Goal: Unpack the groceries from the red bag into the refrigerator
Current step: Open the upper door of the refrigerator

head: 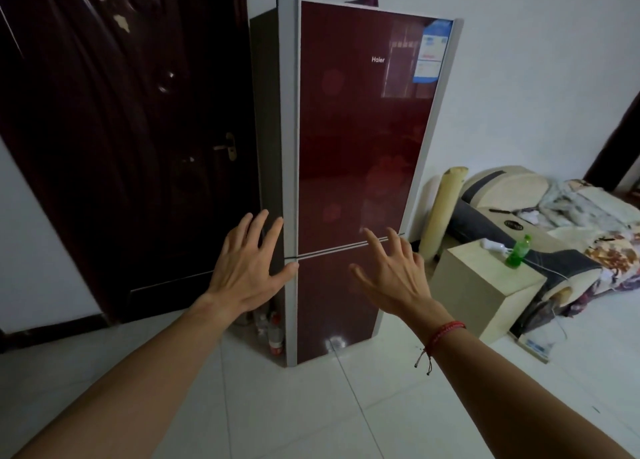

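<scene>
Both doors of the fridge [360, 129] are closed: the upper door [356, 112] and the lower door [332, 306] sit flush, divided by a thin horizontal seam [332, 251]. The left hand [246, 268] is extended with fingers spread and straight. It holds nothing, and its thumb lies at the grey left edge of the fridge, level with the seam. Contact with that edge cannot be confirmed. The right hand [394, 271] is likewise extended, fingers spread, holding nothing. It is in front of the doors near the seam, and whether it touches them cannot be told. A red cord bracelet [445, 334] is on the right wrist. The red bag is not in view, and no groceries are visible in either hand or on the floor [311, 417]. The fridge interior is hidden, so nothing can be counted as stowed. Judged status: the task is at an early, preparatory stage, with the step in hand most likely opening a door. Left to do: open the door, bring the bag within reach, transfer each item, close the door. Also present are a dark door [121, 129] to the left, bottles [273, 334] on the floor beside the fridge, and a beige cube [485, 296] to the right carrying a green bottle [518, 252].
</scene>
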Available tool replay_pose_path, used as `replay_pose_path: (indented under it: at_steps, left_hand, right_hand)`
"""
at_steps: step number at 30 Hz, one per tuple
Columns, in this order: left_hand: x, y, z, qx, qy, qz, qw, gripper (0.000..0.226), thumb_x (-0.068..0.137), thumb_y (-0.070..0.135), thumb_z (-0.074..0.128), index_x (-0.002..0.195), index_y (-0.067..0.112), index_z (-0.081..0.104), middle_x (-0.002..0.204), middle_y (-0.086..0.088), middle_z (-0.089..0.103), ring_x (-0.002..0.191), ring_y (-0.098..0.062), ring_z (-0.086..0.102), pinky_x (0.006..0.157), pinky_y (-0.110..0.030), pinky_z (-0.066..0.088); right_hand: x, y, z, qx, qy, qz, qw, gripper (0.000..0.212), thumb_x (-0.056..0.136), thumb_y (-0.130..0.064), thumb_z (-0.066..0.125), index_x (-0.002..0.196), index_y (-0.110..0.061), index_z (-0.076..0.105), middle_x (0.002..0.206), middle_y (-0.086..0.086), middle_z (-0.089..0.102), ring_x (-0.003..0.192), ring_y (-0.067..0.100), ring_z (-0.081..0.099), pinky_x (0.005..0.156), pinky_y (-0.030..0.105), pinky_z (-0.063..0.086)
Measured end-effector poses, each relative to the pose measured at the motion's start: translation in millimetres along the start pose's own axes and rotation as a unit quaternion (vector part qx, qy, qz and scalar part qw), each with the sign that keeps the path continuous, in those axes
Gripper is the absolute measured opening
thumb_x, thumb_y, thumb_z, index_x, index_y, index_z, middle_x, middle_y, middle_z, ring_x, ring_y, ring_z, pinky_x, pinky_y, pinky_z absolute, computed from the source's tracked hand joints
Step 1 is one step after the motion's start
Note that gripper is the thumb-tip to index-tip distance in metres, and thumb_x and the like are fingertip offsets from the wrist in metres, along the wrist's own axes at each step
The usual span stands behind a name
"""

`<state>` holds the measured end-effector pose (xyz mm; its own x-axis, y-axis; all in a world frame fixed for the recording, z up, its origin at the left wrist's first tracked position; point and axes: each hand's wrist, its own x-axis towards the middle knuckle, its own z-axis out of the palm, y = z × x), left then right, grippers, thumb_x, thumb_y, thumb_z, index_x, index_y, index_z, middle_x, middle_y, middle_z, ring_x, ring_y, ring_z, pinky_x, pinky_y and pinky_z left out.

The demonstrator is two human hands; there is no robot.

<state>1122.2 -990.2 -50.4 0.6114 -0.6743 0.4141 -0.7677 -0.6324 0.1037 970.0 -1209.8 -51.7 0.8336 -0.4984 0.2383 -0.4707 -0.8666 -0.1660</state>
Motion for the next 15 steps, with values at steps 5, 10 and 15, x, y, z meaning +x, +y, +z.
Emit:
replay_pose_path:
  at_steps: [5,10,15]
  left_hand:
    - [56.3,-22.9,28.3,0.002,0.003,0.000,1.000,0.088,0.086,0.072,0.027,0.156,0.018,0.021,0.163,-0.012,0.016,0.150,-0.033,0.012,0.118,-0.053,0.024]
    - [121.5,-58.4,55.6,-0.002,0.007,0.009,1.000,0.088,0.086,0.071,0.026,0.156,0.017,0.022,0.163,-0.013,0.017,0.150,-0.033,0.013,0.118,-0.052,0.024]
    - [196.1,-99.7,80.3,-0.002,-0.004,0.013,1.000,0.088,0.086,0.071,0.027,0.156,0.017,0.020,0.163,-0.012,0.014,0.150,-0.032,0.012,0.118,-0.051,0.024]
  right_hand:
    - [65.1,-3.2,15.7,0.011,0.011,-0.011,1.000,0.079,0.095,-0.068,0.042,0.160,-0.038,0.008,0.167,0.014,0.011,0.152,0.035,0.018,0.117,0.055,0.026]
    - [138.4,-11.7,34.4,0.004,0.028,-0.010,1.000,0.079,0.095,-0.067,0.043,0.160,-0.036,0.010,0.167,0.015,0.012,0.150,0.035,0.019,0.116,0.052,0.027]
    - [220.3,-21.9,52.6,0.006,0.026,0.000,1.000,0.079,0.095,-0.066,0.044,0.160,-0.036,0.010,0.167,0.015,0.011,0.151,0.034,0.018,0.116,0.052,0.028]
